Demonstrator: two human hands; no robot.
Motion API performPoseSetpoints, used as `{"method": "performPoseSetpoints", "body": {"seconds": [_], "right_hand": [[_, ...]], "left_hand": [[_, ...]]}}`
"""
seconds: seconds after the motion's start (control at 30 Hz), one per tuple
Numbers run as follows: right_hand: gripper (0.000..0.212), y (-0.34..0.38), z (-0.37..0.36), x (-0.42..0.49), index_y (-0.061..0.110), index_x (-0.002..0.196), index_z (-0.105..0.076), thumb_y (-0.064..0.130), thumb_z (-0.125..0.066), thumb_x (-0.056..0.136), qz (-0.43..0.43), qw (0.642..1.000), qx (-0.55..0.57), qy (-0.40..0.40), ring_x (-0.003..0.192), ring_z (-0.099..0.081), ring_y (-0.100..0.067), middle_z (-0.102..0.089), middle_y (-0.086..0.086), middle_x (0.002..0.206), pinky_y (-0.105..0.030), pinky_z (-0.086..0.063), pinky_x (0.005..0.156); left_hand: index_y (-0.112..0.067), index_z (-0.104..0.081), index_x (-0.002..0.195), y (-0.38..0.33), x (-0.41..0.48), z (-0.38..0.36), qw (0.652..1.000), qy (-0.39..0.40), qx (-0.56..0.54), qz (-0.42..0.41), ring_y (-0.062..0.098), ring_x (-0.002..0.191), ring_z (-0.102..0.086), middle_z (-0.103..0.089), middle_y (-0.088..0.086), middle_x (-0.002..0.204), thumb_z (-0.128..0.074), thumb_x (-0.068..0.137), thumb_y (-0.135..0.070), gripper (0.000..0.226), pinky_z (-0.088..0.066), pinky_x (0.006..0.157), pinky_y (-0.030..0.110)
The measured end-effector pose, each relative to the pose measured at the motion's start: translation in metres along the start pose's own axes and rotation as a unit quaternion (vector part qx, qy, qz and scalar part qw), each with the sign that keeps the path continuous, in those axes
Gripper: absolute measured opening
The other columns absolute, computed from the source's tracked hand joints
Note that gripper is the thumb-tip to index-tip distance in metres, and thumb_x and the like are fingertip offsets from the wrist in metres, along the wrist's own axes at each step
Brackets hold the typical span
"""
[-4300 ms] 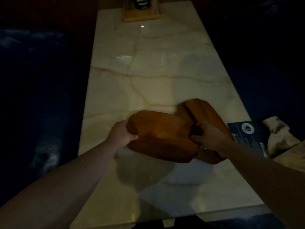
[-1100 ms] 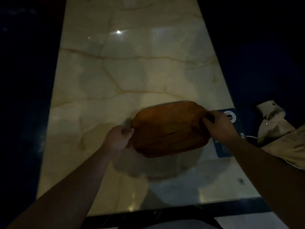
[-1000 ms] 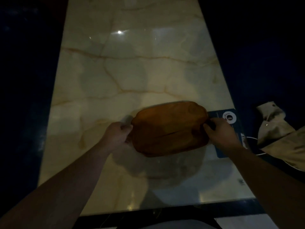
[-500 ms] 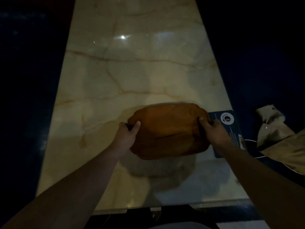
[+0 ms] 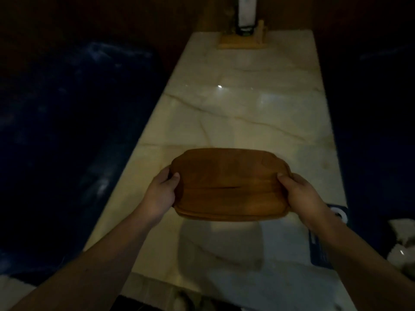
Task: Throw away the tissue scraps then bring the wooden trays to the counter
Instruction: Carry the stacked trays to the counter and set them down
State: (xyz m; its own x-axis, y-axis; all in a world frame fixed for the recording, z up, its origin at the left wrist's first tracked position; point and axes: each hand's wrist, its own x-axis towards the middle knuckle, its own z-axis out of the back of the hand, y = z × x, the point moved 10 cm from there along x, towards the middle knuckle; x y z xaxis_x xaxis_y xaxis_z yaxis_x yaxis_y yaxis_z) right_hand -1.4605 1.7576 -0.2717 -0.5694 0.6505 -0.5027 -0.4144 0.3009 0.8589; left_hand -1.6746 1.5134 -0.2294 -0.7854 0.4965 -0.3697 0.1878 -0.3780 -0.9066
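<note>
Stacked brown oval wooden trays [image 5: 229, 185] now lifted off pale marble desk [image 5: 247, 113]. Left hand [image 5: 160, 194], right hand [image 5: 302, 195]: each grip pinching opposite rim. Keep stack level, thumbs on top, carry steady.

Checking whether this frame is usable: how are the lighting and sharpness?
Head view: dim overall; glare spot on the marble table; the wooden trays cast a shadow toward the near edge; right hand and left hand slightly soft; surroundings nearly black.

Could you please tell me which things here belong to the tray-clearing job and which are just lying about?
Job: wooden trays, held by left hand and right hand.
Lying about: dark card, wooden stand, crumpled cloth.
</note>
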Motion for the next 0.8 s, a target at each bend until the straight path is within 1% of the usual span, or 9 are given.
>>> {"method": "performPoseSetpoints", "body": {"seconds": [0.1, 0.17, 0.27, 0.37, 0.43, 0.5, 0.57, 0.63, 0.8], "right_hand": [[0.041, 0.028, -0.046, -0.009, 0.012, 0.121, -0.057, 0.042, -0.052, 0.094, 0.017, 0.998, -0.019, 0.060, 0.093, -0.069, -0.030, -0.069, -0.011, 0.109, -0.048, -0.057, 0.083], [0.030, 0.052, -0.078, -0.022, 0.016, 0.112, -0.062, 0.038, -0.054, 0.093, 0.053, 0.994, -0.025, 0.091, 0.091, -0.071, -0.027, -0.072, -0.009, 0.106, -0.047, -0.057, 0.084], [0.015, 0.088, -0.135, -0.056, 0.025, 0.106, -0.064, 0.028, -0.058, 0.092, 0.121, 0.979, -0.018, 0.161, 0.098, -0.070, -0.021, -0.073, -0.005, 0.110, -0.041, -0.054, 0.089], [0.022, 0.111, -0.200, -0.094, 0.026, 0.113, -0.064, 0.026, -0.058, 0.092, 0.167, 0.962, -0.030, 0.212, 0.101, -0.070, -0.016, -0.074, 0.002, 0.109, -0.038, -0.052, 0.090], [0.025, 0.119, -0.243, -0.121, 0.024, 0.116, -0.064, 0.030, -0.057, 0.093, 0.196, 0.953, -0.051, 0.228, 0.100, -0.069, -0.016, -0.073, 0.000, 0.109, -0.040, -0.053, 0.091], [0.019, 0.122, -0.284, -0.149, 0.025, 0.109, -0.065, 0.031, -0.056, 0.094, 0.208, 0.945, -0.066, 0.244, 0.098, -0.069, -0.020, -0.072, -0.003, 0.108, -0.047, -0.053, 0.093], [0.015, 0.114, -0.333, -0.191, 0.026, 0.105, -0.065, 0.031, -0.056, 0.093, 0.207, 0.934, -0.082, 0.280, 0.098, -0.069, -0.023, -0.072, -0.006, 0.107, -0.050, -0.052, 0.093], [0.024, 0.105, -0.368, -0.224, 0.025, 0.109, -0.066, 0.038, -0.058, 0.090, 0.202, 0.921, -0.102, 0.317, 0.098, -0.070, -0.025, -0.073, -0.006, 0.108, -0.052, -0.052, 0.093], [0.028, 0.076, -0.467, -0.329, 0.024, 0.109, -0.066, 0.043, -0.055, 0.091, 0.206, 0.870, -0.153, 0.420, 0.097, -0.069, -0.029, -0.072, -0.009, 0.107, -0.055, -0.052, 0.093]], "left_hand": [[-0.009, -0.043, 0.140, -0.005, -0.023, 0.048, 0.997, -0.061, -0.038, 0.001, 0.026, 0.118, -0.053, -0.052, 0.009, 0.137, -0.041, 0.102, -0.020, 0.039, -0.042, 0.100, 0.039], [-0.011, -0.046, 0.135, -0.006, -0.042, 0.085, 0.993, -0.106, -0.060, 0.003, 0.023, 0.117, -0.053, -0.051, 0.004, 0.136, -0.043, 0.101, -0.021, 0.035, -0.042, 0.103, 0.042], [-0.011, -0.046, 0.138, -0.003, -0.078, 0.145, 0.982, -0.164, -0.094, 0.017, 0.033, 0.119, -0.055, -0.055, 0.011, 0.134, -0.045, 0.101, -0.024, 0.039, -0.042, 0.105, 0.052], [-0.016, -0.050, 0.128, 0.004, -0.126, 0.213, 0.965, -0.222, -0.138, 0.010, 0.031, 0.105, -0.062, -0.063, 0.011, 0.120, -0.045, 0.100, -0.022, 0.029, -0.047, 0.096, 0.051], [-0.018, -0.051, 0.121, 0.007, -0.166, 0.252, 0.955, -0.260, -0.143, -0.010, 0.023, 0.095, -0.064, -0.065, 0.005, 0.107, -0.044, 0.100, -0.020, 0.022, -0.050, 0.083, 0.039], [-0.018, -0.052, 0.119, 0.013, -0.211, 0.291, 0.944, -0.302, -0.132, -0.014, 0.019, 0.090, -0.063, -0.064, 0.002, 0.101, -0.042, 0.101, -0.020, 0.020, -0.048, 0.072, 0.031], [-0.016, -0.053, 0.120, 0.030, -0.268, 0.332, 0.932, -0.342, -0.124, 0.004, 0.023, 0.092, -0.063, -0.065, 0.006, 0.102, -0.042, 0.101, -0.023, 0.023, -0.051, 0.076, 0.038], [-0.015, -0.056, 0.119, 0.045, -0.313, 0.360, 0.921, -0.369, -0.122, 0.021, 0.029, 0.090, -0.064, -0.065, 0.012, 0.102, -0.043, 0.100, -0.023, 0.025, -0.053, 0.083, 0.050], [-0.011, -0.051, 0.122, 0.083, -0.457, 0.423, 0.882, -0.449, -0.144, 0.030, 0.023, 0.068, -0.062, -0.062, 0.011, 0.085, -0.044, 0.098, -0.015, 0.026, -0.050, 0.064, 0.039]]}}
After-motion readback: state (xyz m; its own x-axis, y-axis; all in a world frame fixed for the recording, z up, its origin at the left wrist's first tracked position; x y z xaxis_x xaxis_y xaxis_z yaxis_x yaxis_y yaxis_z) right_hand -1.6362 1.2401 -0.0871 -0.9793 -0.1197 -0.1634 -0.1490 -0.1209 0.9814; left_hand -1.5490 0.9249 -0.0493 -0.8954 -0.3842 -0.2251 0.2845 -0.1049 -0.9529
